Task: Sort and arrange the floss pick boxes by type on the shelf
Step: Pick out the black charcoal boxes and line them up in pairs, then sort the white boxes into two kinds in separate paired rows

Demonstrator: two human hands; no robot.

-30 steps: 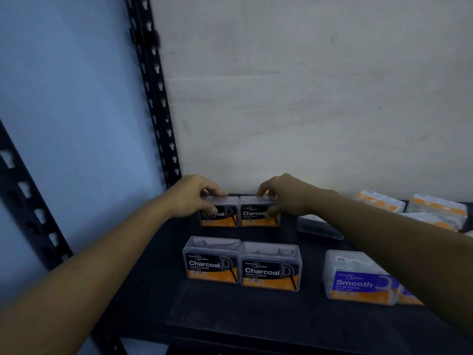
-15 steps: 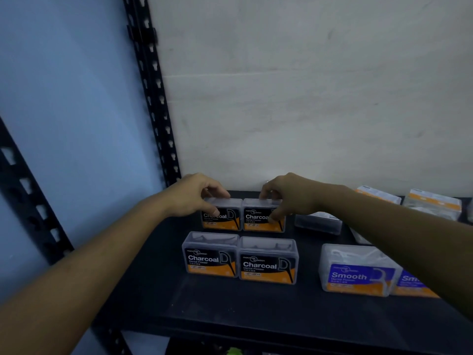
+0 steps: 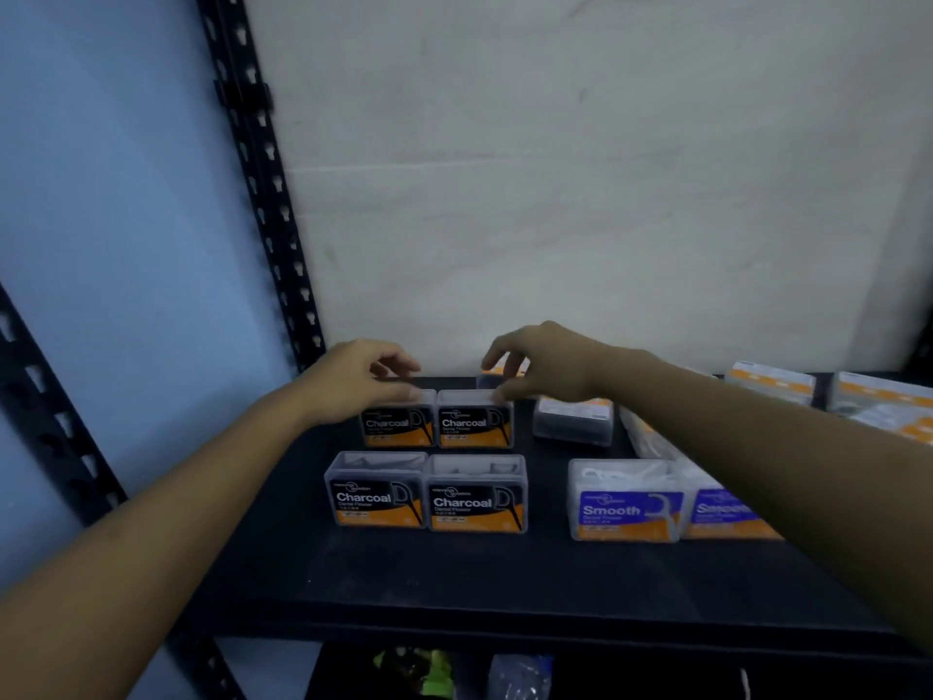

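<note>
My loosely spread fingers (image 3: pixel 404 363) hover over the rear Charcoal boxes (image 3: pixel 436 421) mid-frame; next, I judge, the Smooth boxes (image 3: pixel 626 502) need grouping.

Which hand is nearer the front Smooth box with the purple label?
The right hand: it is behind the Smooth box, slightly leftward. The left hand is farther left, over the back Charcoal box.

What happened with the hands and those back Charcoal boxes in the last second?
Both hands have let go. The left hand has opened and only its fingertips touch the back left Charcoal box. The right hand has lifted off the back right Charcoal box, fingers spread. The two back boxes stay side by side, and the front Charcoal pair and the Smooth box are unmoved.
</note>
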